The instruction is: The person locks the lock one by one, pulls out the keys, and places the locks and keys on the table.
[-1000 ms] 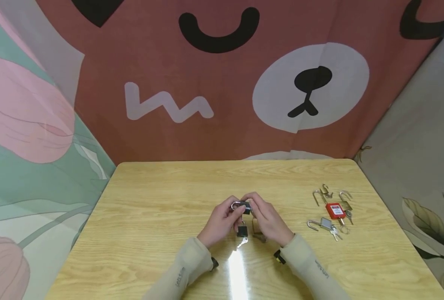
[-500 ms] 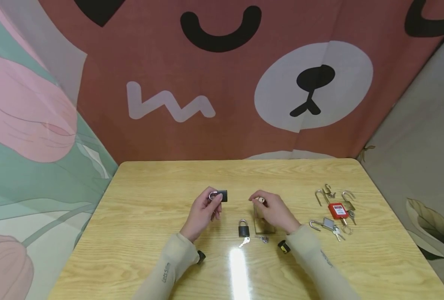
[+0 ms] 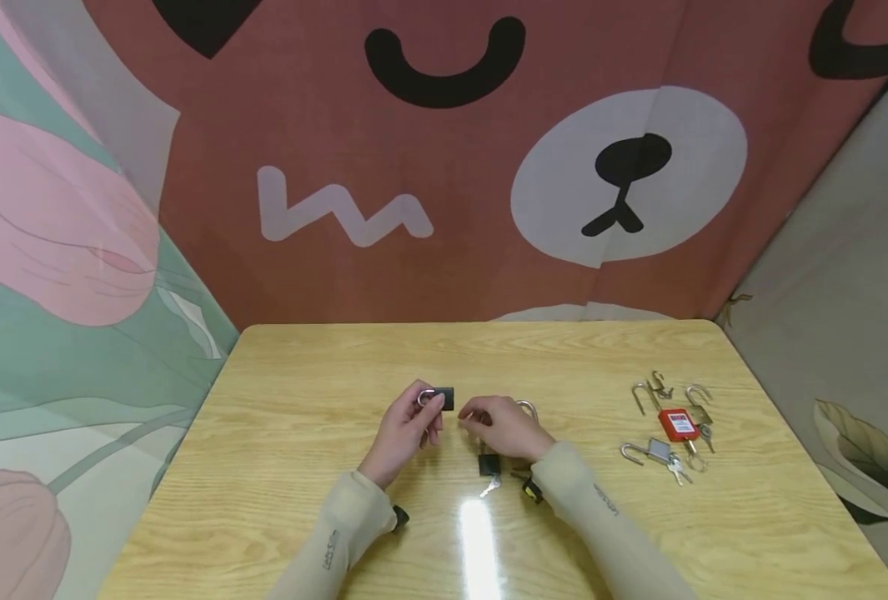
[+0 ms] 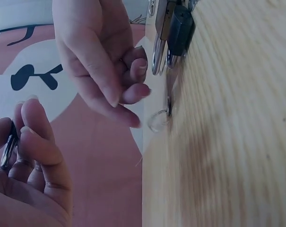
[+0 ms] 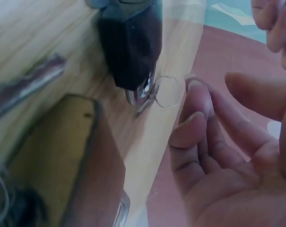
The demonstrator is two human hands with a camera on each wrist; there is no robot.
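Observation:
My left hand (image 3: 404, 429) pinches a small black padlock (image 3: 445, 398) above the table, its silver shackle toward the palm. My right hand (image 3: 505, 427) hovers just right of it, fingers loosely bent, nothing seen between them. Beneath the right hand, a brass padlock (image 5: 81, 156) lies on the table; the head view shows only its shackle (image 3: 528, 408). Another black padlock (image 3: 489, 465) lies nearer me with a silver key (image 3: 491, 486) at its lower end. A thin key ring (image 5: 167, 92) with a key lies beyond these padlocks, hidden in the head view.
At the right of the wooden table (image 3: 301, 358) lies a cluster: a red padlock (image 3: 679, 424), a silver padlock (image 3: 659, 451) with keys (image 3: 679, 471), and brass padlocks with raised shackles. A printed cloth (image 3: 444, 267) hangs behind the table's far edge.
The hands have parted, the left moving left with the black padlock. The right went over the brass padlock, then came back left toward the left hand.

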